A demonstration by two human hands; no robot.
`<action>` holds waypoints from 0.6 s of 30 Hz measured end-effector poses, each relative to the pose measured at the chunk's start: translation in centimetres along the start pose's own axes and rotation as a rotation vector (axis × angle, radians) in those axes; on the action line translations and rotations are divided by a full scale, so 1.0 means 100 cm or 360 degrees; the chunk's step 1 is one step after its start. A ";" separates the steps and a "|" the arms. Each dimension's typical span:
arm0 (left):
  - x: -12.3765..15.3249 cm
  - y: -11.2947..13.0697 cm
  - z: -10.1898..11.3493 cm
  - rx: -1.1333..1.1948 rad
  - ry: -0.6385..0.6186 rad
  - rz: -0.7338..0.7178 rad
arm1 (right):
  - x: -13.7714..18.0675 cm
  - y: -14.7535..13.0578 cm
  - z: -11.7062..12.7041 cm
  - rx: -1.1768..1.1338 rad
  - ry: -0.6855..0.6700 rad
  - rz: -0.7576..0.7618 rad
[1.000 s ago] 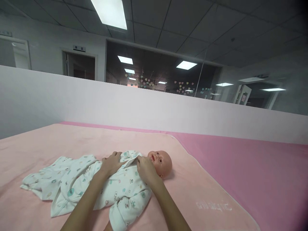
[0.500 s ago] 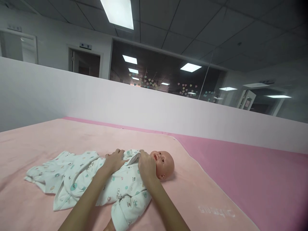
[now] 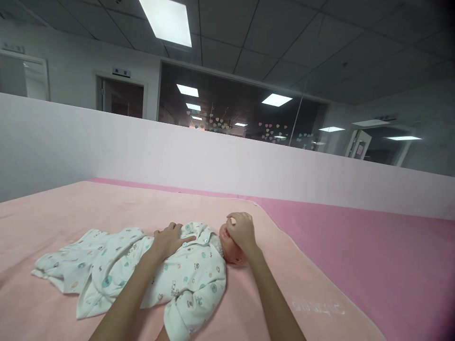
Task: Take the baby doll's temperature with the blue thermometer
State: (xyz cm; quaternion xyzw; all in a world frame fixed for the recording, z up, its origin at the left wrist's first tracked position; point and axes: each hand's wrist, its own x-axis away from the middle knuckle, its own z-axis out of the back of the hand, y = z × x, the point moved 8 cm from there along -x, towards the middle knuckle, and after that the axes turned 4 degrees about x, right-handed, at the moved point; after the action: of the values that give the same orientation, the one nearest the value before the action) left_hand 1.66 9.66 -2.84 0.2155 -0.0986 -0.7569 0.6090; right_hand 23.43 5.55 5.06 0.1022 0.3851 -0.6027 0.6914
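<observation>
A baby doll (image 3: 231,249) lies on its back with its head to the right, dressed in white baby clothes (image 3: 192,270) with a small coloured print. Flat on the doll's chest rests my left hand (image 3: 171,240), thumb stretched toward the collar and fingers apart. My right hand (image 3: 242,229) is over the doll's head and covers much of its face. Its fingers are curved, with a gap between thumb and forefinger and nothing visible in them. Whether it touches the head I cannot tell. The garment's legs spread out to the left.
A peach blanket (image 3: 117,201) lies beneath the doll, over a pink mat (image 3: 341,237) that shows at the right and back. Behind stands a low white wall (image 3: 199,156). Beyond it are a large window (image 3: 241,104) and a doorway (image 3: 122,99).
My right hand has let go of the collar and moved right, over the doll's head. The collar now lies flatter. My left hand stays on the chest.
</observation>
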 end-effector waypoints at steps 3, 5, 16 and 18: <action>0.001 0.001 0.001 0.0009 -0.0010 -0.0004 | -0.006 0.054 -0.010 -0.0514 -0.0203 -0.0316; 0.001 0.000 0.000 0.0028 -0.0013 -0.0010 | -0.003 0.082 -0.020 -0.0980 -0.0277 -0.0489; -0.004 -0.008 -0.006 0.0103 -0.0016 0.0011 | 0.010 0.092 -0.027 -0.1669 -0.0352 -0.0512; -0.004 -0.009 -0.007 0.0107 -0.0025 0.0014 | 0.011 0.088 -0.029 -0.1686 -0.0444 -0.0483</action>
State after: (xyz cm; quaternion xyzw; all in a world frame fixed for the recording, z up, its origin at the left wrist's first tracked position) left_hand 1.25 10.28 -3.72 0.2295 -0.1298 -0.7521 0.6039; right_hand 30.24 8.71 -0.54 -0.3956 0.5503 -0.4277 0.5981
